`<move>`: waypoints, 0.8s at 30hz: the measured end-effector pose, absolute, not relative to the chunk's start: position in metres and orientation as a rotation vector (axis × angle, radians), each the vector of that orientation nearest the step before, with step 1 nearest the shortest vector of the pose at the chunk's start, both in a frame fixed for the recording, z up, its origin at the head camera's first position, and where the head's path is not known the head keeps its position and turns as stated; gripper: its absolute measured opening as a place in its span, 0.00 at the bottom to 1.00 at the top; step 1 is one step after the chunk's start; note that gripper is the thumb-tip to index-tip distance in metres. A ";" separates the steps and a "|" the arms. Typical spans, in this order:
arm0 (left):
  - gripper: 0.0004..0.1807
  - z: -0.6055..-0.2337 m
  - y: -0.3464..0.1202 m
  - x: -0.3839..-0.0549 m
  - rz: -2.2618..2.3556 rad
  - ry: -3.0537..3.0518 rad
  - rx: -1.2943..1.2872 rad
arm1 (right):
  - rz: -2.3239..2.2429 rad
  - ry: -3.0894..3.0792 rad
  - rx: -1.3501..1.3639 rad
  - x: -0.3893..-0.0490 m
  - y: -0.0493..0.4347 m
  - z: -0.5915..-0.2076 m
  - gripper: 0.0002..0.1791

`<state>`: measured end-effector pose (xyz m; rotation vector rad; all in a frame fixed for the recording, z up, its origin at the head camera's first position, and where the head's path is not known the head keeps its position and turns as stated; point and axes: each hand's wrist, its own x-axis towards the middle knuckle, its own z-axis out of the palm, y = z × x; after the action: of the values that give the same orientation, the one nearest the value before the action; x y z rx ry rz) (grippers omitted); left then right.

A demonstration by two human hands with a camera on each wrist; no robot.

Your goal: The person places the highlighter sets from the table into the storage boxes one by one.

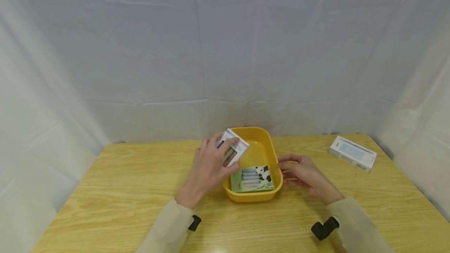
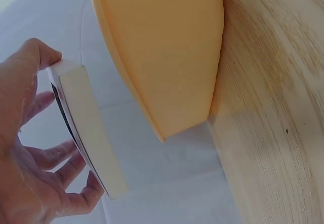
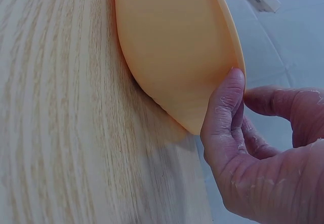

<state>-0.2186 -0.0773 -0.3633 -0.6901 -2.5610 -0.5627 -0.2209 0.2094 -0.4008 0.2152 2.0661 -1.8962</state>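
Left hand [image 1: 208,163], just left of centre in the lower half, has a white box [image 1: 240,150] pinched between thumb and fingers — it's tilted, up over the left side of the yellow bin [image 1: 251,197]. A green panda box [image 1: 251,179] lies in the bin's near end. Right hand [image 1: 309,175] is right of that, fingers loosely bent, fingertips touching the bin's side by the rim — can't tell if it's actually gripping. Another white carton [image 1: 353,154] sits farther right on the wooden table [image 1: 140,182].
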 end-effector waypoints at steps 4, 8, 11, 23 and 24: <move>0.32 -0.364 -0.076 -0.219 -0.581 -2.585 -0.749 | -1.888 2.076 0.222 -0.221 0.209 -0.401 0.25; 0.30 -0.366 -0.075 -0.219 -0.548 -2.611 -0.829 | -1.886 2.081 0.231 -0.221 0.208 -0.401 0.25; 0.29 -0.367 -0.073 -0.218 -0.522 -2.620 -0.906 | -1.890 2.083 0.235 -0.222 0.208 -0.401 0.24; 0.29 -0.363 -0.064 -0.217 -0.562 -2.662 -1.055 | -1.896 2.076 0.214 -0.221 0.208 -0.402 0.24; 0.29 -0.363 -0.064 -0.217 -0.565 -2.661 -1.060 | -1.898 2.075 0.214 -0.221 0.209 -0.403 0.24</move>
<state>-0.2165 -0.0637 -0.3628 -1.0596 -2.6608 -0.5652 -0.2214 0.2086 -0.4025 0.2138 2.0747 -1.8984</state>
